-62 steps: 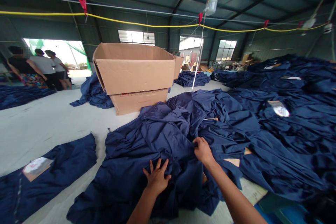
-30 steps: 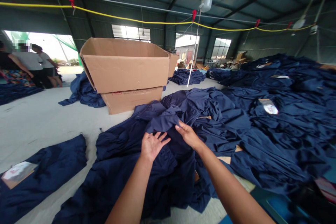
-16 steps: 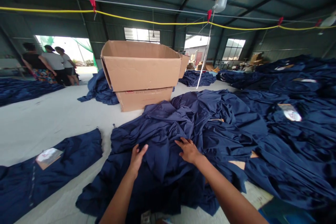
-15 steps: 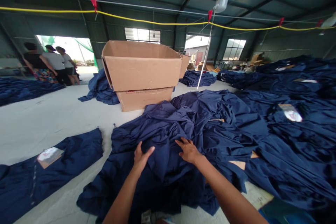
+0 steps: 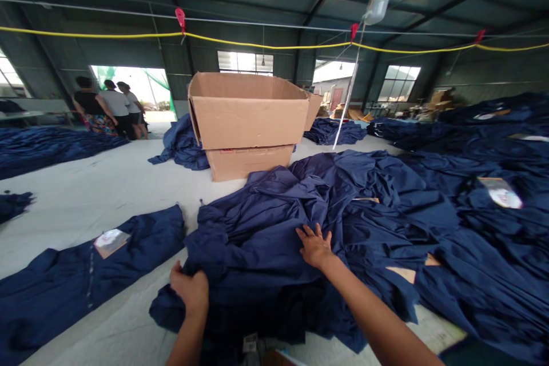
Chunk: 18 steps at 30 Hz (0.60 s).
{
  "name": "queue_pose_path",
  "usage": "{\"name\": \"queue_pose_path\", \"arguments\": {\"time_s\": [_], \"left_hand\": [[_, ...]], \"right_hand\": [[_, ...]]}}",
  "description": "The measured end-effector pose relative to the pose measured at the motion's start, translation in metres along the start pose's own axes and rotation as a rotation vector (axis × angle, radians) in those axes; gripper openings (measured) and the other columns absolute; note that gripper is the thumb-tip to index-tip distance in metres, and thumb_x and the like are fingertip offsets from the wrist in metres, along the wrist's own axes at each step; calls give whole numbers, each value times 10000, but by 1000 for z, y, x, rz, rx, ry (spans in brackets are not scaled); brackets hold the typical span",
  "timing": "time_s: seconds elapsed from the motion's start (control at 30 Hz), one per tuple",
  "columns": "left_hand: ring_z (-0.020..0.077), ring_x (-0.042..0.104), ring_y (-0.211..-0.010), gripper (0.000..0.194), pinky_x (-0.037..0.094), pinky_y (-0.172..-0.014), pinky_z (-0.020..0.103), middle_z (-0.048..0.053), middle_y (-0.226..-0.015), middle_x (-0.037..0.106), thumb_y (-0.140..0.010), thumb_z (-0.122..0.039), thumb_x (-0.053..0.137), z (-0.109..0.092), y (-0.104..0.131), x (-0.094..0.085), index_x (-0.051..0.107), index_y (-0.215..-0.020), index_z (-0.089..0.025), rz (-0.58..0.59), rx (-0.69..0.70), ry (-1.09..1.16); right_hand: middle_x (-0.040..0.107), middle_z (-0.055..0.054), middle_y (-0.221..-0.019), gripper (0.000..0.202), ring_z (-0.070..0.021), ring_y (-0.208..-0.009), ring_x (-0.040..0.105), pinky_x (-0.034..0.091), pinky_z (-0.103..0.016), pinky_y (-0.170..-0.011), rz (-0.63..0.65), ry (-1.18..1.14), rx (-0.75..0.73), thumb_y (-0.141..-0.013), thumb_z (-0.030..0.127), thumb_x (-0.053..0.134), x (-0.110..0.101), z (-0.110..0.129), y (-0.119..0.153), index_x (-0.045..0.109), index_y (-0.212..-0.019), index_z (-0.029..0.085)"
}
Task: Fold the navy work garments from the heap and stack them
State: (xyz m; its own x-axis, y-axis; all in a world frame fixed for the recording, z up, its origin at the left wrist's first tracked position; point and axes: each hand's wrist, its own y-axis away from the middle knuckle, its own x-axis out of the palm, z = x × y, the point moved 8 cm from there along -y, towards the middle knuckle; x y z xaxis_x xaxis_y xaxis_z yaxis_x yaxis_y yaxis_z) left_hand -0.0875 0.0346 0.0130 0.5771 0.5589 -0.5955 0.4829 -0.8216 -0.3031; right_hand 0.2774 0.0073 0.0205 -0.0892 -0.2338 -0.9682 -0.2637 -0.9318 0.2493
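A rumpled navy blue garment lies in front of me on the heap. At its left edge, my left hand is closed on the cloth, with its fingertips partly hidden by the fabric. My right hand rests palm down on the same garment, fingers spread and nothing held. Another navy garment lies flat on the floor to the left, with a card or bagged label on top.
A large open cardboard box stands on the floor beyond the heap. More navy garments are piled to the right, some with cards. A white pole rises behind. Several people stand at the far left near a doorway.
My left hand has moved left and down to the garment's edge and closed there. My right hand stays on the cloth, which now lies smoother between the hands. The view has turned slightly left.
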Motion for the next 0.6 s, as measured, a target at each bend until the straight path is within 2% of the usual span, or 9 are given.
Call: {"name": "queue_pose_path", "arguments": {"time_s": [0.03,0.1,0.17,0.2,0.23,0.3,0.4,0.5,0.6], "left_hand": [[294,493,-1156,598,411,-972,471,177,-1269,519,-737,-132,409,-7,4,-5,325,-1325,-63,-12,45,-16],[262,343,-1304,540,272,-1084,485,90,-1368,466,-782,-148,379,-34,19,1,409,-1320,-180,77,247,-83],[256,202,-1379,510,139,-1111,547,-11,-1434,403,-835,-195,347,-57,40,23,429,-1322,-324,266,494,-214],[289,145,-1393,500,92,-1096,596,-34,-1466,352,-850,-262,365,-57,50,35,402,-1335,-375,359,547,-301],[327,110,-1395,512,71,-1078,628,-39,-1495,293,-847,-349,399,-48,56,45,357,-1354,-404,445,523,-389],[393,105,-1380,620,108,-1059,640,-6,-1528,201,-805,-512,440,-17,61,59,277,-1391,-388,591,355,-537],[421,240,-1332,716,217,-1030,615,51,-1513,247,-769,-632,406,18,64,62,262,-1405,-337,732,166,-637],[361,431,-1217,590,297,-992,584,92,-1379,471,-827,-558,349,9,52,51,395,-1358,-303,657,234,-648],[328,345,-1282,494,243,-1043,564,62,-1391,455,-857,-463,362,-12,38,37,444,-1324,-325,451,424,-622]], "right_hand": [[166,7,-1525,667,-353,-1382,2,68,-654,-1038,-18,-9,-52,-803,285,464,2,12,-1,233,-1429,321],[170,14,-1523,621,-318,-1388,-18,28,-643,-1044,-31,-38,-166,-841,347,406,8,37,-1,216,-1432,327],[162,30,-1525,589,-322,-1386,-40,-9,-646,-1036,-28,-59,-242,-862,430,358,19,56,-2,203,-1427,366],[137,44,-1530,587,-345,-1379,-63,-30,-659,-1023,-31,-63,-250,-862,479,346,24,60,-2,193,-1422,394],[104,58,-1535,592,-373,-1369,-87,-51,-671,-1009,-43,-63,-242,-856,523,339,30,61,-3,182,-1417,418],[46,81,-1539,607,-410,-1350,-126,-77,-670,-1001,-69,-56,-220,-845,578,323,40,58,-6,159,-1413,440],[25,87,-1539,621,-401,-1345,-158,-84,-629,-1026,-68,-30,-214,-844,590,305,54,51,-11,150,-1421,419],[19,69,-1541,629,-403,-1342,-167,-88,-662,-1000,-37,-38,-207,-842,598,298,59,54,-15,134,-1423,419],[12,58,-1542,622,-388,-1342,-188,-137,-678,-969,-91,-44,-274,-846,620,266,54,71,-12,117,-1420,431]]}}
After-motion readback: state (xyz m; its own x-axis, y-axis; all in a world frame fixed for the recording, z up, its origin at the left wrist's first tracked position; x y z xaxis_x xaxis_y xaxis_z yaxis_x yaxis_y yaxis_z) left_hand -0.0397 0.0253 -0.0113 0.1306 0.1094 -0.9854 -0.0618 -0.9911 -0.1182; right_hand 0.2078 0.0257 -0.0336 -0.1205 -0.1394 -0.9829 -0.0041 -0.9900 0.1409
